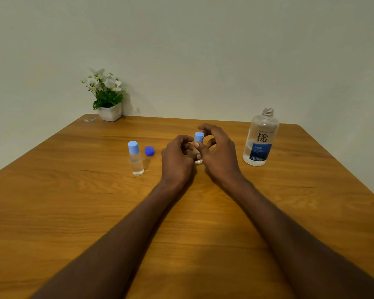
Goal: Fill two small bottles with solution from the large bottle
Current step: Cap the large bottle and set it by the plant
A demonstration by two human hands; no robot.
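Note:
A small clear bottle (pixel 136 159) with a light-blue cap stands upright on the wooden table (pixel 73 201), left of my hands, with liquid in it. A second small bottle (pixel 199 138) with a light-blue cap stands between my hands. My left hand (pixel 177 158) grips its body, which is mostly hidden. The fingers of my right hand (pixel 218 152) curl around its cap. The large clear "renu" bottle (pixel 260 139) stands uncapped to the right, apart from my hands. Its dark-blue cap (pixel 149 151) lies on the table beside the left small bottle.
A white pot of white flowers (pixel 108 100) stands at the table's far left corner, against the wall. A small clear scrap (pixel 90 120) lies beside it. The table's right edge runs diagonally past the large bottle.

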